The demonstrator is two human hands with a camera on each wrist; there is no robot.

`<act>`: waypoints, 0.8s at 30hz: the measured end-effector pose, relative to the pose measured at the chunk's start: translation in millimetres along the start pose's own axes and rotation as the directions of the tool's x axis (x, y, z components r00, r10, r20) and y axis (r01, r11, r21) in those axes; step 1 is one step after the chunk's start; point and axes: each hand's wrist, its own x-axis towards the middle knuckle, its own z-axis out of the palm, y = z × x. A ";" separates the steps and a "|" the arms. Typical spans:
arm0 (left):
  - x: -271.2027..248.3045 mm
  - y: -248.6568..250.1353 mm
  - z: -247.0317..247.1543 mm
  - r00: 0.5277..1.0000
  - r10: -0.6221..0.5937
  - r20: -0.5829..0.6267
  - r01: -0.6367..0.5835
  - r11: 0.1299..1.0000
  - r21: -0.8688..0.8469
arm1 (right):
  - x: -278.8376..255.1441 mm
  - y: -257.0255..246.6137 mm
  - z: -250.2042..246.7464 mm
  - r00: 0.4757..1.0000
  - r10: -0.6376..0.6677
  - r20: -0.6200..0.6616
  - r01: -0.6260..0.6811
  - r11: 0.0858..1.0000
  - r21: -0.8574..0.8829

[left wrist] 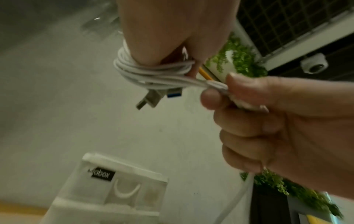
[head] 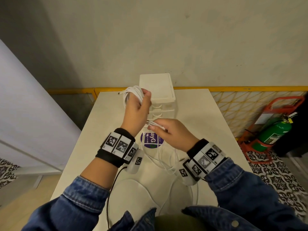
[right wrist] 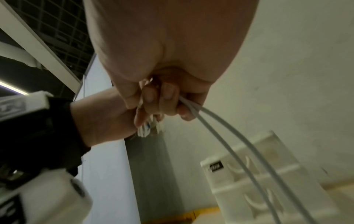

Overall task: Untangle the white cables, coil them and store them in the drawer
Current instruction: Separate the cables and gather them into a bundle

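Note:
A coil of white cable (head: 133, 93) is wound round the fingers of my raised left hand (head: 141, 101), which grips it in front of the drawer unit. In the left wrist view the coil (left wrist: 153, 72) hangs under the left hand (left wrist: 168, 50), with two USB plugs (left wrist: 153, 98) sticking out. My right hand (head: 160, 127) is lower and to the right and pinches white strands leading to the coil; the pinch (left wrist: 226, 91) shows close up. From the right hand (right wrist: 162, 103) two cable strands (right wrist: 229, 145) trail down to loose white cable (head: 166, 161) on the table.
The white drawer unit (head: 158, 90) stands at the far edge of the white table (head: 208, 122), all its drawers shut. A purple sticker (head: 150, 140) lies under my hands. A yellow mesh fence (head: 241, 105) and a green fire extinguisher (head: 275, 132) are at the right.

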 end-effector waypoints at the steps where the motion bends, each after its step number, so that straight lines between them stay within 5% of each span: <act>1: -0.8 1.2 2.4 0.997 0.030 0.076 -0.037 0.995 0.092 | 1.5 -3.1 -5.7 1.000 -0.018 0.000 0.018 0.999 -0.026; 4: -0.5 3.2 6.4 0.965 -0.023 0.260 -0.049 0.962 0.267 | 1.1 -8.6 -18.7 0.998 -0.054 -0.029 0.053 0.998 -0.044; 6: -0.6 2.9 6.3 0.935 -0.147 0.323 0.053 0.958 0.283 | -0.8 -11.8 -25.5 0.996 -0.022 -0.088 0.024 0.999 0.027; 9: -8.3 3.3 8.7 0.813 -0.339 0.473 0.224 0.933 0.282 | -1.9 -6.6 -32.4 0.983 0.070 -0.169 -0.035 0.979 0.200; 13: -21.5 6.0 16.0 0.667 -0.369 0.647 0.418 0.904 0.085 | 0.4 2.9 -35.1 0.969 0.111 -0.221 -0.069 0.980 0.188; 19: -33.7 -5.7 14.0 0.615 -0.231 0.754 0.537 0.823 -0.185 | -0.2 14.9 -35.3 0.972 0.135 -0.190 -0.088 0.967 0.240; 24: -43.9 -7.0 26.3 0.573 -0.314 0.757 0.622 0.768 -0.152 | 0.9 25.4 -39.8 0.963 0.226 -0.148 -0.167 0.929 0.331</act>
